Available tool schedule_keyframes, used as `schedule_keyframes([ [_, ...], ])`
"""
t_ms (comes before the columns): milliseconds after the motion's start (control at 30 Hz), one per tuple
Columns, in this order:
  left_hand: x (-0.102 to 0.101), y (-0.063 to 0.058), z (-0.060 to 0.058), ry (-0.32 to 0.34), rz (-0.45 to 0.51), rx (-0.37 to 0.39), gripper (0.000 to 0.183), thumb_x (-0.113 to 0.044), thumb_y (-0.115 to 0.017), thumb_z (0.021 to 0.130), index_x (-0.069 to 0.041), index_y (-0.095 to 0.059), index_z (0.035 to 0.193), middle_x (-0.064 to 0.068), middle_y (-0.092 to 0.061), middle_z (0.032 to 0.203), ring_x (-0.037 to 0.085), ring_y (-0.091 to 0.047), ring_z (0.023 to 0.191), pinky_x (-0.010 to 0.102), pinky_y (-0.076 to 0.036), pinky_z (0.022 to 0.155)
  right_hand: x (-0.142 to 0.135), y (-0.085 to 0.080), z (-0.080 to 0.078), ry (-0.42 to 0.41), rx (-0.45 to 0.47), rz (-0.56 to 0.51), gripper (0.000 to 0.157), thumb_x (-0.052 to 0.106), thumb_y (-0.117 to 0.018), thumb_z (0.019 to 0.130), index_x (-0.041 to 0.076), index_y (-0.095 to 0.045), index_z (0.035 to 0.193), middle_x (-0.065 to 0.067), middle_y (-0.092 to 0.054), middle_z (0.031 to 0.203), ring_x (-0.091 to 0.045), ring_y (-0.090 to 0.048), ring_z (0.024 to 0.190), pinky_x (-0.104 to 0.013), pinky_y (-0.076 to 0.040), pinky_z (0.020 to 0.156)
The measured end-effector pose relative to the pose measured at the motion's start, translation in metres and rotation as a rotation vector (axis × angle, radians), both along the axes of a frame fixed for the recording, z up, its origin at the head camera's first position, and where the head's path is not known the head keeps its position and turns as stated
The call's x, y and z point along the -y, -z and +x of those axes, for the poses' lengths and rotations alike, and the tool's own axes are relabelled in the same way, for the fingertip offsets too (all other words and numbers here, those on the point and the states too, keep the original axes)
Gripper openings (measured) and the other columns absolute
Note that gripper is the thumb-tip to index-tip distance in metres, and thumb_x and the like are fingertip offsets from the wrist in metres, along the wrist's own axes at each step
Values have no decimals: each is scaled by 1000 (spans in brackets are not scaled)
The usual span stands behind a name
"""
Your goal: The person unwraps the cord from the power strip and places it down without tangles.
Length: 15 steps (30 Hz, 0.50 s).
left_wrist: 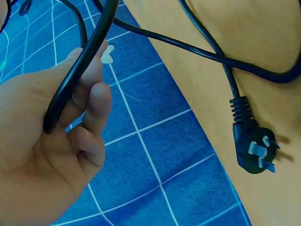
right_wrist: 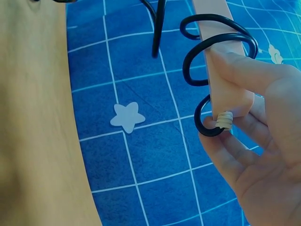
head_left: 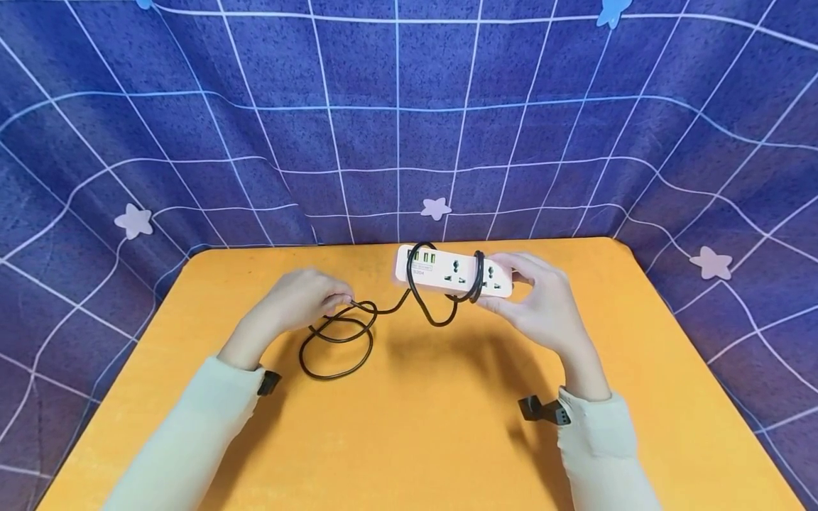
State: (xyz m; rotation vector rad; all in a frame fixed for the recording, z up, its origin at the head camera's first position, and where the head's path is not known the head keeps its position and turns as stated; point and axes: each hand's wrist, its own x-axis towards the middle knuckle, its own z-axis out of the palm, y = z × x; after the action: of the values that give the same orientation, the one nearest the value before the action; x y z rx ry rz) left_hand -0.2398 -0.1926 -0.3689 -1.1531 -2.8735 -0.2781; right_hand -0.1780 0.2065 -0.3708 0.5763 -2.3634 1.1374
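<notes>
A white power strip with sockets and USB ports is held above the table by my right hand, thumb and fingers gripping its right end. Its black cord circles the strip in several turns, some near the sockets and one looser by the USB ports. In the right wrist view the cord leaves through a ribbed collar beside my fingers. My left hand pinches the cord to the left of the strip, where loose loops hang under it. The three-pin plug shows in the left wrist view, over the table.
Beneath both hands lies a yellow-orange tabletop. A blue curtain-like cloth with white grid lines and stars surrounds its back and sides. Small black wrist cameras sit at the cuffs of both pale sleeves.
</notes>
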Motion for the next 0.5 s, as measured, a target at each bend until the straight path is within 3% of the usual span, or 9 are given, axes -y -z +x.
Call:
schedule_keyframes([
  [167,8,2,5,32,-31,27,15,-20,-70,104,-26,-76,92,-14,-60,66,-1,-51,60,31,-50,65,-1,1,-2,7,-4,-13,59,13,-99,74,12,-75,128,2,-75,118,-15,-70,105,-24,-56,90],
  [367,21,4,14,34,-60,119,13,-24,-70,104,-25,-83,108,-16,-62,67,-3,-52,62,29,-51,65,-2,1,-3,7,3,-30,56,14,-99,75,13,-76,126,1,-76,117,-17,-70,103,-20,-55,89],
  [500,32,8,17,34,-59,167,14,-25,-69,105,-25,-82,110,-19,-59,68,-3,-51,64,30,-53,70,-3,1,-4,2,14,-37,55,14,-99,75,14,-76,125,1,-76,116,-16,-70,102,-22,-55,89],
])
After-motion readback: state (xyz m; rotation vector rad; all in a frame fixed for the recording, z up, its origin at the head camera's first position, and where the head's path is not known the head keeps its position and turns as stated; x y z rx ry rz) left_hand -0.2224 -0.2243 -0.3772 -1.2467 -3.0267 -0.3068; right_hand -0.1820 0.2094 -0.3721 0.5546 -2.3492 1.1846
